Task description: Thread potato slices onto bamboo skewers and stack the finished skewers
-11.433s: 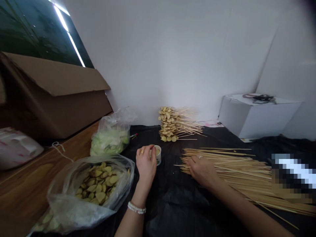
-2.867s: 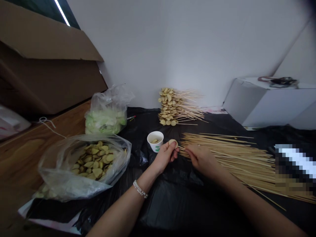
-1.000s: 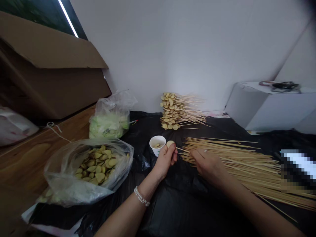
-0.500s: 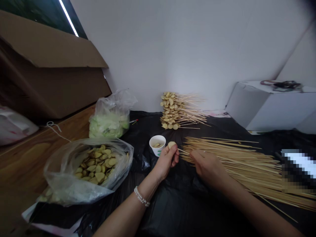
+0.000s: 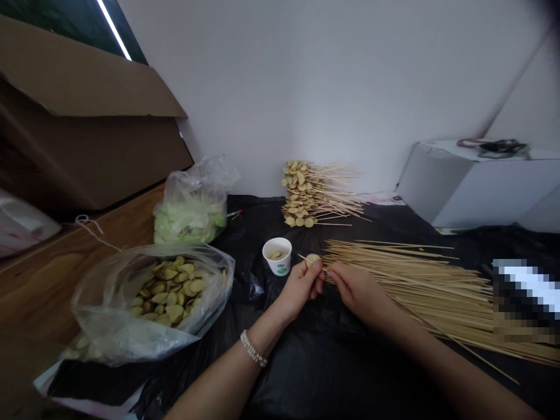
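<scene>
Since half a second ago: my left hand (image 5: 301,286) and right hand (image 5: 356,287) have drawn together, and the tip of the skewer (image 5: 301,256) now pokes out on the left of the potato slice (image 5: 312,259).

- Item: cardboard box (image 5: 87,134), far left, cut off by the frame.
- Item: black plastic sheet (image 5: 315,361), spread under everything near.
- Item: white box (image 5: 472,186), far right. What lies on top is blurred.
- Item: loose skewer pile (image 5: 420,280), right, running off the frame and partly behind a pixelated patch.
- Item: bag of potato slices (image 5: 149,303), near left, mouth open.
- Item: bag of greens (image 5: 190,207), just beyond it.
- Item: stack of filled skewers (image 5: 312,195), far, by the wall.
- Item: right hand, fingers pressed together on the skewer. Fingertips are hidden, and the shaft is lost against the pile behind.
- Item: left hand, thumb and fingers pinching the potato slice.
- Item: paper cup (image 5: 277,256), upright on the sheet. Its contents are hard to make out.
- Item: potato slice, held just right of the cup, above the sheet, between both hands.
</scene>
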Demonstrator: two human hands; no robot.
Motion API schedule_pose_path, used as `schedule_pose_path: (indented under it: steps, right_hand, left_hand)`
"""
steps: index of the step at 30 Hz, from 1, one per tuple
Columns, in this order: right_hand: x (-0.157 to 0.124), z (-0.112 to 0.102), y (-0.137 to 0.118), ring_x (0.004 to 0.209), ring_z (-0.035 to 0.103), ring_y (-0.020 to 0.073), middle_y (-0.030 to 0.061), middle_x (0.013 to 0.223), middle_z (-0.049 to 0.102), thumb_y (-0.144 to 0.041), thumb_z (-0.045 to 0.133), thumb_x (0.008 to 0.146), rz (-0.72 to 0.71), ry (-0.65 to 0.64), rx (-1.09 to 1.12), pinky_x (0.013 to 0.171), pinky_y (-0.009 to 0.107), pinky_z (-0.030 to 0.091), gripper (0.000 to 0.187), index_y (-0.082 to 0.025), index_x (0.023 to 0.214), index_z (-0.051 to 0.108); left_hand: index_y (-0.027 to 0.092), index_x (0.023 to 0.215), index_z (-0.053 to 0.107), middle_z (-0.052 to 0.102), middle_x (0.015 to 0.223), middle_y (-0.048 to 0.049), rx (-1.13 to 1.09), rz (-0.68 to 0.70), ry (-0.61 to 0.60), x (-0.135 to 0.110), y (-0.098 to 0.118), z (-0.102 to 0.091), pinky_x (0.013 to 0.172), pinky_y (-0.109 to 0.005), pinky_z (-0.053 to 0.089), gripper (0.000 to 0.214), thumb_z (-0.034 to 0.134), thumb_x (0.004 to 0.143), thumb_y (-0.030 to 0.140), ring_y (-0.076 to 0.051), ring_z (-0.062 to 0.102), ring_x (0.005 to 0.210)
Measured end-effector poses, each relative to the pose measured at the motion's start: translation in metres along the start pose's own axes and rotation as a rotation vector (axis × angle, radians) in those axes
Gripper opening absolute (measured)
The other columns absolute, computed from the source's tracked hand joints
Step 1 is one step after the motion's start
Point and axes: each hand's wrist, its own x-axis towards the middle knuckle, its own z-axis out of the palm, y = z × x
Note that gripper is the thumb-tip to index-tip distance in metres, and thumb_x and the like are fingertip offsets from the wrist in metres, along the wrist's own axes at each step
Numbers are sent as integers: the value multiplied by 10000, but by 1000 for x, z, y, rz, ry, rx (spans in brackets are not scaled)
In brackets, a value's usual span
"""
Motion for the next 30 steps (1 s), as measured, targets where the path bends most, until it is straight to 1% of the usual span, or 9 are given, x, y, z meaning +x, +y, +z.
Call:
schedule_pose_path:
  steps: [4,8,12,17,22,26,28,30]
  right_hand:
    - [-2,2,3,667,541,160,37,730,605,-233,313,962,-18,33,-113,632,270,352,281,-194,801,540]
    - [-4,3,5,627,517,154,24,683,581,-201,328,943,-16,22,-160,609,266,330,260,-198,759,512]
    - [-3,3,4,604,504,147,11,652,565,-198,352,927,15,17,-95,588,258,319,244,-201,722,485]
    - [-2,2,3,588,500,141,8,635,558,-195,355,916,11,24,-21,573,252,326,247,-201,706,485]
    - [-2,1,-1,657,545,152,28,717,620,-231,327,950,-7,5,42,626,265,370,290,-198,760,543]
    - [-1,-7,-7,685,568,160,33,738,639,-206,344,939,-24,-1,28,660,274,404,282,-197,781,578]
    - [0,-13,-9,722,599,158,32,783,665,-207,340,946,-39,-23,121,695,272,436,296,-204,829,612]
    - [1,-18,-10,795,632,156,33,874,695,-201,338,949,-60,-36,218,747,272,466,306,-220,946,643]
  left_hand:
    - [171,704,497,453,452,61,5,61,64,2,5,-6,372,-198,166,388,481,856,528,-44,326,356]
    - [175,708,491,455,455,64,-11,46,49,1,2,-7,368,-198,161,377,490,854,522,-44,320,356]
    - [174,709,488,456,463,63,-18,35,51,1,-1,-6,368,-197,160,374,492,854,519,-43,313,358]
    - [180,707,477,440,458,66,-22,34,51,0,1,-4,370,-198,165,385,490,843,540,-50,318,366]
    - [182,687,478,440,453,66,100,5,37,-4,3,6,374,-204,211,411,504,816,571,-51,320,356]
    - [183,670,480,420,444,68,141,63,53,-8,7,10,384,-209,227,420,476,835,569,-53,315,361]
    - [183,675,483,416,448,67,138,100,81,-8,10,10,388,-209,232,420,463,845,567,-55,318,369]
    - [185,683,479,413,452,68,127,132,131,-8,13,8,388,-207,232,419,458,849,569,-58,316,374]
